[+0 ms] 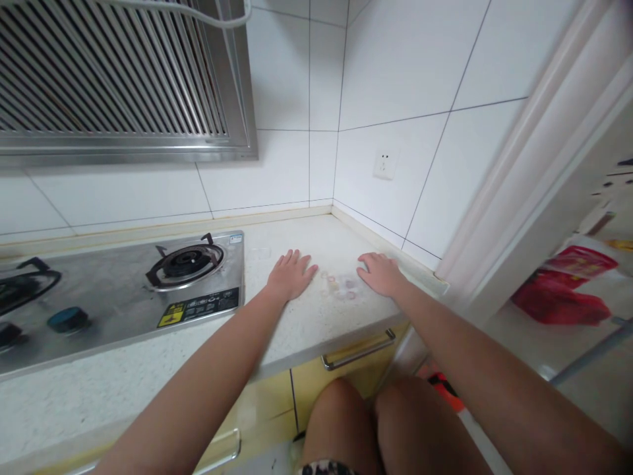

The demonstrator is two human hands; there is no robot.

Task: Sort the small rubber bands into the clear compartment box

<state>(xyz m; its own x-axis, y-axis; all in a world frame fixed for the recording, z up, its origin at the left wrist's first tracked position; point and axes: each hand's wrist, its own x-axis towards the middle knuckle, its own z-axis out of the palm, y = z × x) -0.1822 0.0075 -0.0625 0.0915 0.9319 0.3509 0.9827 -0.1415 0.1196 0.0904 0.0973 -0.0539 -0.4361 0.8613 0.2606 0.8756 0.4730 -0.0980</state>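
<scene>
My left hand (289,274) lies flat, palm down, on the white speckled countertop (316,316), fingers spread and holding nothing. My right hand (380,272) also rests palm down on the counter, a little to the right, fingers apart. Between the two hands lie a few small ring-like items (341,285) in or under clear plastic, too small to identify. Neither hand grips them; the right hand's fingertips are closest to them.
A steel gas stove (123,290) with burner (185,262) and blue knob (68,318) sits left. A range hood (119,79) hangs above. Tiled walls with a socket (385,162) form the corner. Yellow drawers with a handle (359,349) lie below; red bags (564,290) at right.
</scene>
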